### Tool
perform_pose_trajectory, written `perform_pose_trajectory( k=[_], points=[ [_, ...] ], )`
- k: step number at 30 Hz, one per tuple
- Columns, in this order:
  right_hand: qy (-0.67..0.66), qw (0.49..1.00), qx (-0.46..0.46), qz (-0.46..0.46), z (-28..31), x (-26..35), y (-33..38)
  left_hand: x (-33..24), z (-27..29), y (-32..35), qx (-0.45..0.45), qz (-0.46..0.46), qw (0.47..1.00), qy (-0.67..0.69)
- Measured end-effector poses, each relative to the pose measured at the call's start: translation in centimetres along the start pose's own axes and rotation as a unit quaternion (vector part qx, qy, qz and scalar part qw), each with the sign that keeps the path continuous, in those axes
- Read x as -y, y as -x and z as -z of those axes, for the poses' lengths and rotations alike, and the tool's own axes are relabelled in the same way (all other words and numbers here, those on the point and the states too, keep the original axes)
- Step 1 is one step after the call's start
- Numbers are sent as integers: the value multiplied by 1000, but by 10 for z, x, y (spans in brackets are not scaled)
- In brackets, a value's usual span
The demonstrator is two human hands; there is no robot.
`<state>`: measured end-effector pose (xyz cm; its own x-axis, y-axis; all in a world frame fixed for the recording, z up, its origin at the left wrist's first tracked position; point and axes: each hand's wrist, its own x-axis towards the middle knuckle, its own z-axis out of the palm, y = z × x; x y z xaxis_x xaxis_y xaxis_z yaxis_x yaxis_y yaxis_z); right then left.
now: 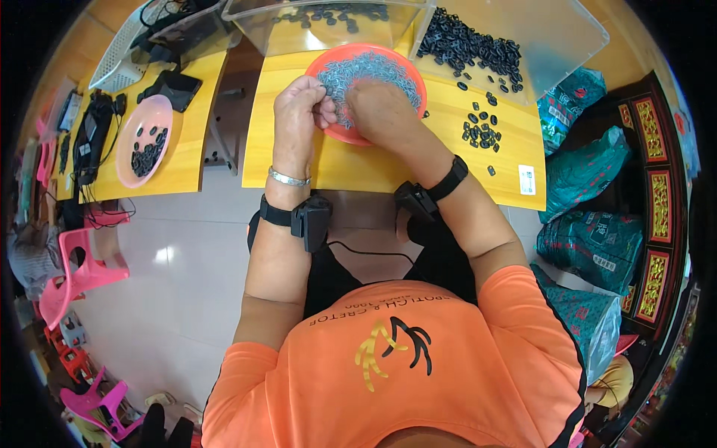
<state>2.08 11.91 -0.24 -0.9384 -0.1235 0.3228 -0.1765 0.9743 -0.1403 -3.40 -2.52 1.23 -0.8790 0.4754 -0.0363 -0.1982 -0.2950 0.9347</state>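
Note:
A round red basin (424, 93) on the yellow table holds a heap of small grey metal pieces (366, 69), thin and screw-like. My left hand (300, 103) is over the basin's left rim, its fingers curled and thumb pressed to them; whatever they pinch is too small to make out. Bent down over the heap, my right hand (379, 109) has its fingers curled in, with the fingertips hidden beneath it. The two hands are close together but a small gap shows between them. Small black oval and rectangular parts (482, 133) lie scattered to the right of the basin.
A clear bin (515, 37) lies behind right, with many black parts at its mouth; another clear bin (328, 37) stands behind the basin. Across a gap, the left table holds a pink basin (157, 112) of black parts. Green sacks (590, 243) stand right; pink chairs (86, 261) left.

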Motion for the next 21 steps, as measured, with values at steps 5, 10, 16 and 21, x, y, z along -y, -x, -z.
perform_pose_trajectory(
  k=[5,10,16,21],
  points=[
    [5,1000,9,-14,-2,0,0,-2,1,0,0,-1,1000,18],
    [-60,997,-54,-12,-2,-7,4,0,0,1,5,0,1000,-1],
    [-69,997,12,-38,13,-21,2,-1,2,-3,2,-10,1000,0],
    [-42,998,53,17,17,-23,-1,-3,3,-2,0,-7,1000,8]
  ],
)
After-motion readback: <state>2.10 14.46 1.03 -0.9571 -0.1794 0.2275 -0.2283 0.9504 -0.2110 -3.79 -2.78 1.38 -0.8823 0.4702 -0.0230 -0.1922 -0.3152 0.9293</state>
